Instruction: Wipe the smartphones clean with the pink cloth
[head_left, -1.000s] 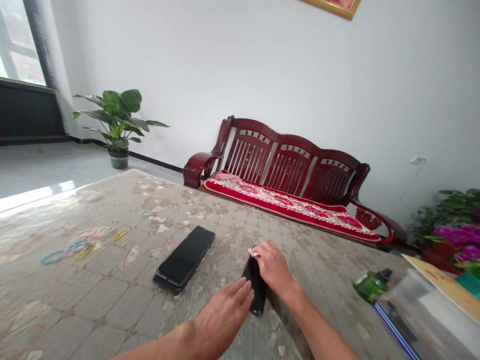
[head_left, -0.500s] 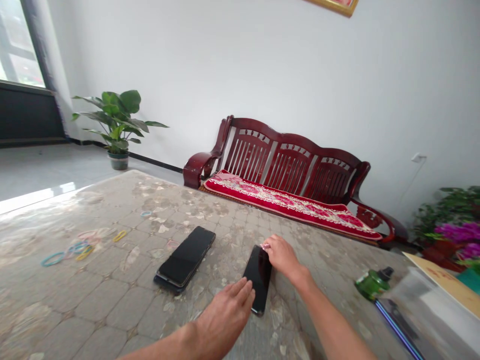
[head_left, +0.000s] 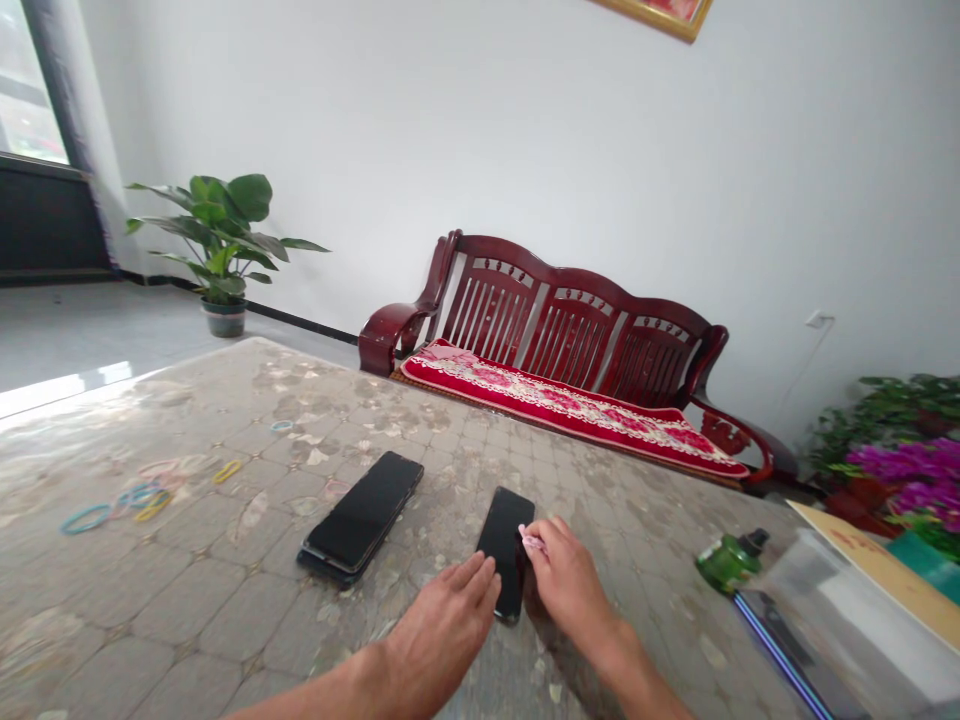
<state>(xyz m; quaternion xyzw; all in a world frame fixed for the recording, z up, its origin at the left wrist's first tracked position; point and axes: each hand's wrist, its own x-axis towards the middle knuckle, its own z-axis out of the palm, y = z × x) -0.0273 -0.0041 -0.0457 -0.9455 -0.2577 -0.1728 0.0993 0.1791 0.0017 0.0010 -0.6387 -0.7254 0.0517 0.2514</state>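
A black smartphone (head_left: 504,535) lies screen up on the table between my hands. My left hand (head_left: 450,625) rests with its fingers stretched out at the phone's lower left edge, touching it and gripping nothing. My right hand (head_left: 570,580) is closed in a pinch on a small pale pink soft piece (head_left: 531,538), held at the phone's right edge about midway along. Whether this piece is cloth or a hair tie I cannot make out. Left of my hands, another black phone (head_left: 367,510) lies on top of a dark flat thing, mostly hidden under it.
Several coloured elastic bands (head_left: 142,497) lie on the patterned tablecloth (head_left: 202,600) at left. At right are a green bottle (head_left: 729,563) with a black cap, a blue-edged dark flat object (head_left: 780,650) and a clear plastic box (head_left: 855,610). A wooden bench (head_left: 570,340) stands beyond the table.
My right hand has moved from the phone's top right corner down along its right edge, still pinching the pink piece. My left hand keeps its place at the phone's left edge.
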